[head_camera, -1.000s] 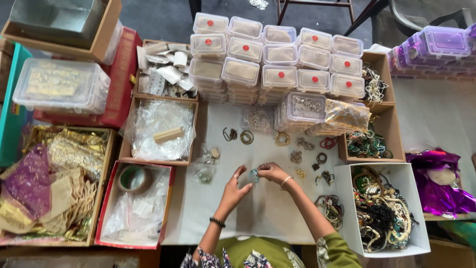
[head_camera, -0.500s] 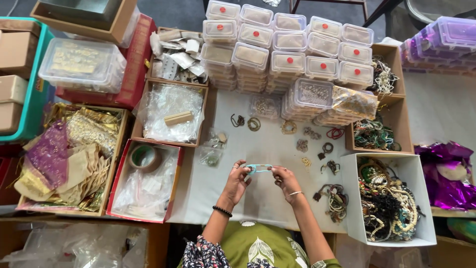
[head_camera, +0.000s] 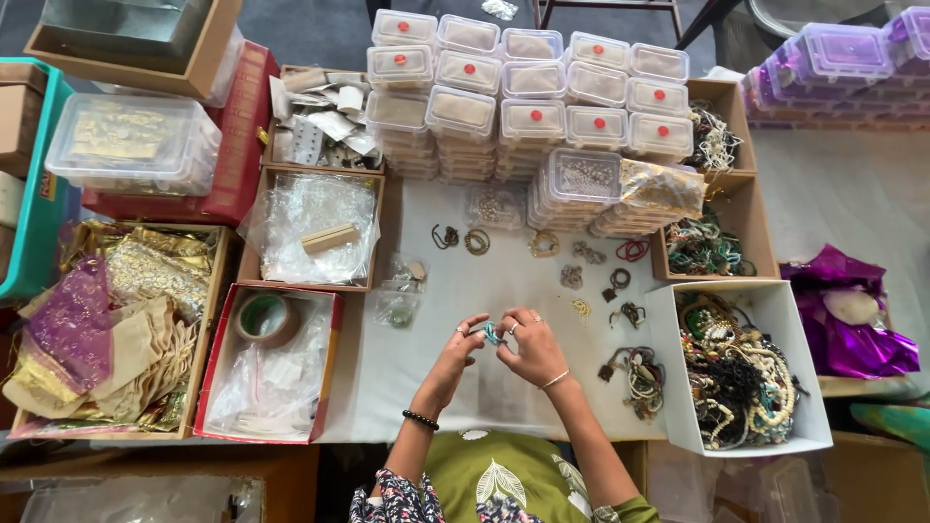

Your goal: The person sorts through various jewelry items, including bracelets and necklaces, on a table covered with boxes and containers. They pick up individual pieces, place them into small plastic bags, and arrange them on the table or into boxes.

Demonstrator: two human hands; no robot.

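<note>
Small teal piece (head_camera: 493, 333) between the fingertips: too small to tell what it is; mostly covered by the left hand (head_camera: 460, 346) and right hand (head_camera: 531, 346).
Stacked clear plastic lidded boxes (head_camera: 528, 87): contents blurred behind the lids.
Purple lidded plastic tubs (head_camera: 843, 58): cut off by the top and right edges.
Teal plastic crate (head_camera: 34, 194): cut off at the left edge.
Tangled beaded jewellery in the white cardboard box (head_camera: 741, 373): single pieces cannot be told apart.
Person's forearms: cut off at the bottom edge.
</note>
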